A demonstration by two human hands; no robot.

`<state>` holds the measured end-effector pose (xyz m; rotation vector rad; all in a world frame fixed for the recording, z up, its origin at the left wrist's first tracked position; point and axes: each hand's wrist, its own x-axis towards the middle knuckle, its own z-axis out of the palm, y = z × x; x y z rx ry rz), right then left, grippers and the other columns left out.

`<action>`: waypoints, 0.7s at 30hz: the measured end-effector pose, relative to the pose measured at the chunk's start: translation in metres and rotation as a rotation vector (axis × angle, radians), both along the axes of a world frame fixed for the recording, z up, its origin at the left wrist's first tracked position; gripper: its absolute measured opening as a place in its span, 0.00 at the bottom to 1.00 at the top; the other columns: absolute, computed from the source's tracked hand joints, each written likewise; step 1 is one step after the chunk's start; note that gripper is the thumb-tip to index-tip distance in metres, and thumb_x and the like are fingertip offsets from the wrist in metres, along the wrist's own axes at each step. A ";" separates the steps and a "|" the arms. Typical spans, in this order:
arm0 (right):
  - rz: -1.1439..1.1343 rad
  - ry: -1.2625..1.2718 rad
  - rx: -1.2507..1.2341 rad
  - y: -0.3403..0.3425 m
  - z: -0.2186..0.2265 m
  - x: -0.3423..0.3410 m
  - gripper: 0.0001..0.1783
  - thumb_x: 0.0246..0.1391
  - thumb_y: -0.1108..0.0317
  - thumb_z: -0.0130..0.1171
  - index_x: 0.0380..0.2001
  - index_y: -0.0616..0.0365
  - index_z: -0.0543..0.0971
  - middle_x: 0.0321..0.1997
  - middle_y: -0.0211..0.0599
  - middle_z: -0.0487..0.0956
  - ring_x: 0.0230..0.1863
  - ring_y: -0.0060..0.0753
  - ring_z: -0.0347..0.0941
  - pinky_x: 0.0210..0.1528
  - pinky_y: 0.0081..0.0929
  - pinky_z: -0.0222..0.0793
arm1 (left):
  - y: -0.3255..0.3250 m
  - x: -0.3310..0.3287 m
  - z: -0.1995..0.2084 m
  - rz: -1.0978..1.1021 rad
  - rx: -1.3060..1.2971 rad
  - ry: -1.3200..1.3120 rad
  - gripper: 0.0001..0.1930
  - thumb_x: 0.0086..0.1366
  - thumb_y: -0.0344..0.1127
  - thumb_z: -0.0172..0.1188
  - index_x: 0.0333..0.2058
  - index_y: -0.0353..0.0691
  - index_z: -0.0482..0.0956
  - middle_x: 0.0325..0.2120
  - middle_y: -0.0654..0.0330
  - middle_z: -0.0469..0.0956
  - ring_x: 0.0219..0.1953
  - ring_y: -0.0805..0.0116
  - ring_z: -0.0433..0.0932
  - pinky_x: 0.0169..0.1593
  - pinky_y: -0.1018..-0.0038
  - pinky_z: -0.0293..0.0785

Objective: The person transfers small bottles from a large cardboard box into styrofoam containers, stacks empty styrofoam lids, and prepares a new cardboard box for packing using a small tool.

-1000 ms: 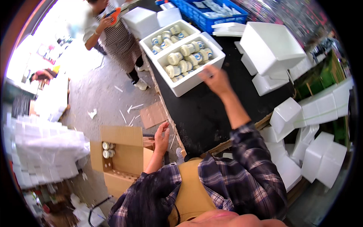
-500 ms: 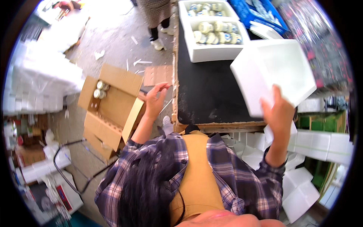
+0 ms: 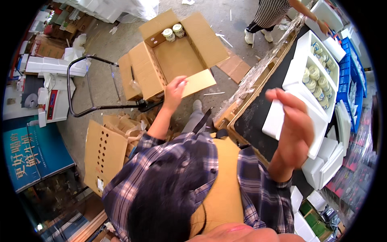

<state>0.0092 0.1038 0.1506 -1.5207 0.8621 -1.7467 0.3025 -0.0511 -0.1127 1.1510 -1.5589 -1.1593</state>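
My left hand (image 3: 174,96) is at the near corner of an open cardboard box (image 3: 159,72), its fingers curled at the edge of the pale flap (image 3: 200,83). Two white-lidded tubs (image 3: 173,32) stand in the far corner of that box. My right hand (image 3: 296,131) is raised over the black tabletop (image 3: 252,131), fingers loosely apart and holding nothing. Behind it sits a white foam box (image 3: 274,119), partly hidden by the hand. Beyond that, white foam boxes (image 3: 301,86) hold several similar tubs (image 3: 318,82).
A black-framed cart (image 3: 90,108) stands beside the cardboard box. Folded cardboard (image 3: 105,153) leans by my left side. Blue crates (image 3: 350,80) and foam lids (image 3: 342,125) line the table's far side. Another person (image 3: 270,16) stands beyond the table, one arm over it.
My view has turned left, toward the cardboard box. My right hand has let go of the white foam box, now set on the table. My left hand has closed at the box flap.
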 end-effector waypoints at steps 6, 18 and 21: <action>1.344 -0.640 -0.109 -0.129 0.071 0.130 0.33 0.69 0.42 0.38 0.43 0.64 0.77 0.47 0.49 0.74 0.47 0.41 0.72 0.54 0.37 0.66 | -0.002 0.051 -0.041 0.156 0.161 -0.035 0.11 0.72 0.30 0.52 0.45 0.31 0.79 0.35 0.58 0.81 0.41 0.71 0.80 0.50 0.74 0.75; 2.121 -1.213 0.701 -0.277 0.012 0.237 0.46 0.62 0.37 0.52 0.63 0.73 0.67 0.61 0.50 0.75 0.61 0.37 0.72 0.65 0.35 0.63 | -0.150 0.078 -0.124 0.100 0.350 0.182 0.10 0.71 0.28 0.54 0.46 0.32 0.79 0.38 0.60 0.82 0.43 0.72 0.80 0.51 0.76 0.76; 1.905 -0.818 0.316 -0.352 -0.060 0.249 0.34 0.70 0.46 0.43 0.51 0.71 0.77 0.54 0.54 0.79 0.57 0.50 0.74 0.63 0.43 0.64 | -0.232 0.092 -0.165 0.104 0.328 0.123 0.12 0.71 0.31 0.56 0.49 0.31 0.77 0.40 0.58 0.82 0.44 0.71 0.80 0.50 0.74 0.76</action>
